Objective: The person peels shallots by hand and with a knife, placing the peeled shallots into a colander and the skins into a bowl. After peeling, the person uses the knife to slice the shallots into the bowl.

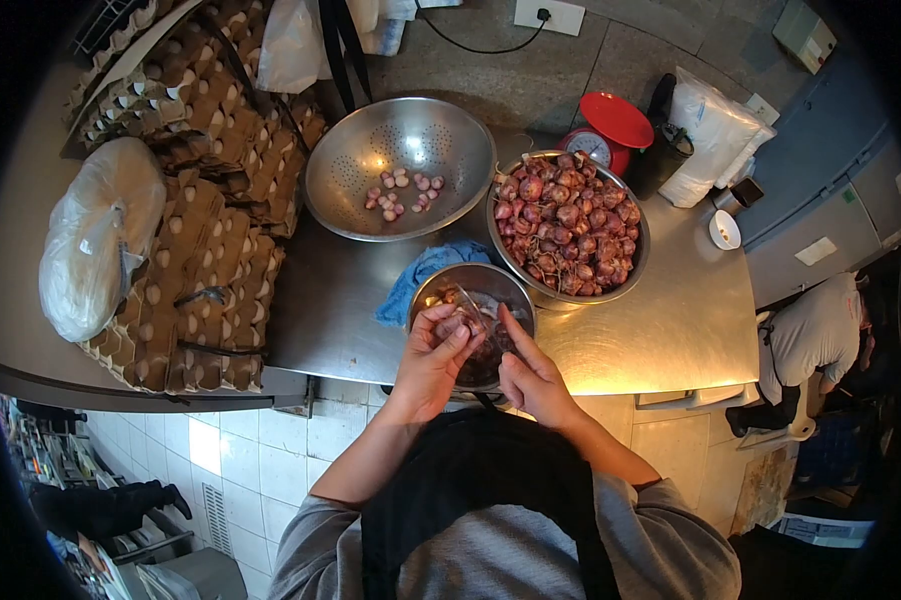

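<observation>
Left hand (pixel 438 338) over the near side of a small steel bowl (pixel 518 288), thumb and fingertips pinched together on a reddish shallot (pixel 452 323), partly covered by the fingers. Right hand (pixel 532 362) just beside it, over the bowl's right side; index finger extended forward, the other fingers curled in. Cannot tell whether that curl grips a tool; a thin, pale diagonal edge shows between the hands, too indistinct to name. Bowl holds dark, loose matter, details unclear in shadow. Blue cloth (pixel 410 285) bunched at the bowl's upper left. Behind and to the left, a large perforated steel colander (pixel 352 160), a scatter of pinkish-white peeled shallots (pixel 389 214) in its lower middle. Behind and to the right, a round steel basin (pixel 643 258) heaped with unpeeled red shallots (pixel 570 215), some with dry roots and stem ends. Kitchen scale (pixel 615 118) with red pan and round dial behind the basin; small white bowl (pixel 724 231) farther right, near the counter's edge. All on a stainless-steel counter (pixel 660 345). Left side: stacked cardboard egg trays (pixel 185 275) bearing eggs, dark straps across, a filled clear plastic bag (pixel 100 240) resting on them. Wearer in grey sleeves and black apron (pixel 480 490). Far right, a co-worker (pixel 815 325) in a light shirt, bent over, well apart from the bowls.
</observation>
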Demonstrator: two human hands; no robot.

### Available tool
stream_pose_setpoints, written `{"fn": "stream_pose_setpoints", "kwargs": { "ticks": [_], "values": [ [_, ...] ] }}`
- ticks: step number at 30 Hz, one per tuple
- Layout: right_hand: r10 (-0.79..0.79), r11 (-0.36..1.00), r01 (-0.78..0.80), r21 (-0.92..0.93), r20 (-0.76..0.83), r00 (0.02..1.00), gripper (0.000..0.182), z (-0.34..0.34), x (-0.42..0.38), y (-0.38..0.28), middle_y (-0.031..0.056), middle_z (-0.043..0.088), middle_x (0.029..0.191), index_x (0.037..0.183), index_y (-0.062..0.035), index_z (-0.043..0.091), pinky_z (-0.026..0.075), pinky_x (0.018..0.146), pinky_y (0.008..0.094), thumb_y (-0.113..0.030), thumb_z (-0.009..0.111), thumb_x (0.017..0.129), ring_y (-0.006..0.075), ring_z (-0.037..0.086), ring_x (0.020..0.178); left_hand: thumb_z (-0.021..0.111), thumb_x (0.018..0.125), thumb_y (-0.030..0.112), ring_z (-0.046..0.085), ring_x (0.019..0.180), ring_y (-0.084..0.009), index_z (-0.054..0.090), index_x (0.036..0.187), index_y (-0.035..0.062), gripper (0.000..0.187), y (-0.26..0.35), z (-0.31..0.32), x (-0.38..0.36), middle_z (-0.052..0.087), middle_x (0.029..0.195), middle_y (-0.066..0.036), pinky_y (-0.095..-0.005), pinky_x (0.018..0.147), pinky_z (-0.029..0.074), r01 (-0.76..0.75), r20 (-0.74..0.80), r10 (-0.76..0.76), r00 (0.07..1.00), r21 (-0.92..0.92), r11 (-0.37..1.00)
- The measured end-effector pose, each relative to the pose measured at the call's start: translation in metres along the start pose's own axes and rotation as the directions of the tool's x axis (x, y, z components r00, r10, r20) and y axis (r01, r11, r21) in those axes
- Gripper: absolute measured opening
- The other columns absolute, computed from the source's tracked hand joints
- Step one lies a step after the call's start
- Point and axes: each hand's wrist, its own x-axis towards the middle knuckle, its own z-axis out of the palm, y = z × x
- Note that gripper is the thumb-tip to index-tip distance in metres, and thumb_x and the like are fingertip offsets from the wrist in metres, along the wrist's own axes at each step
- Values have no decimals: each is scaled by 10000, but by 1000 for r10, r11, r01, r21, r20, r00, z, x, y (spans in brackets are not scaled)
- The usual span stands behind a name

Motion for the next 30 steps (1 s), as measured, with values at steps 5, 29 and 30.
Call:
{"fn": "stream_pose_setpoints", "kwargs": {
  "ticks": [5, 29, 30],
  "values": [
    [16, 999, -15, -45, 40, 999, 502, -1, 2, 8, -35, 343, 581, 1386, -163, 164, 329, 458, 171, -195, 377, 933, 54, 345, 480, 514, 845, 17, 532, 940, -131, 458, 1038, 89, 213, 0, 4, -2, 531, 988, -24, -278, 872, 451, 2, -12, -2, 1000, -3, 1000],
    [-28, 995, 22, -99, -54, 998, 406, -6, 2, 13, -16, 463, 647, 1305, -83, 346, 351, 460, 206, -159, 427, 914, 57, 429, 519, 578, 744, -107, 493, 927, -128, 374, 999, 54, 364, -7, 10, -3, 499, 974, -68, -262, 837, 409, -372, 141, 349, 927, 482, 794],
    [-108, 967, 91, -237, -60, 992, 410, -7, 4, 15, 20, 514, 708, 1304, -90, 349, 383, 486, 233, -165, 433, 910, 100, 483, 551, 572, 744, -112, 492, 926, -129, 372, 998, 54, 363, -7, 12, -3, 495, 966, -64, -264, 837, 410, -355, 122, 338, 933, 466, 810]
  ]
}}
